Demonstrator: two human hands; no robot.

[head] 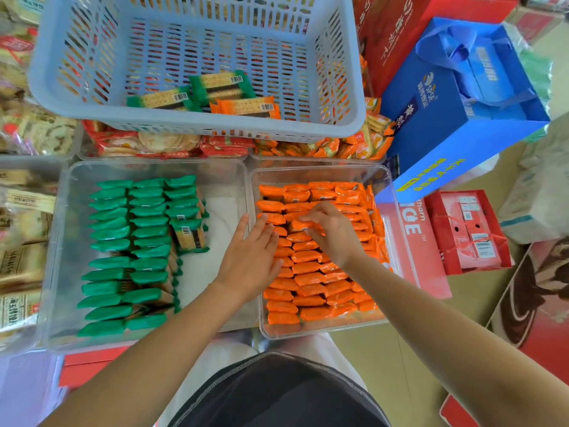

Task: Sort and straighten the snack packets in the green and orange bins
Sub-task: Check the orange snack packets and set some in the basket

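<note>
Two clear bins stand side by side in front of me. The left bin [61,241] holds rows of green snack packets [144,241], one of them [189,235] lying flat and askew. The right bin [391,192] is packed with rows of orange snack packets [311,278]. My left hand [252,257] lies flat with straight fingers on the left rows of orange packets. My right hand [334,232] has curled fingers that pinch an orange packet [300,224] in the middle rows.
A large grey slotted basket [197,124] sits behind the bins with two green packets [221,84] and one orange packet [246,106] in it. Further snack bins lie behind and to the left. A blue gift bag [462,118] and red boxes [468,232] stand at the right.
</note>
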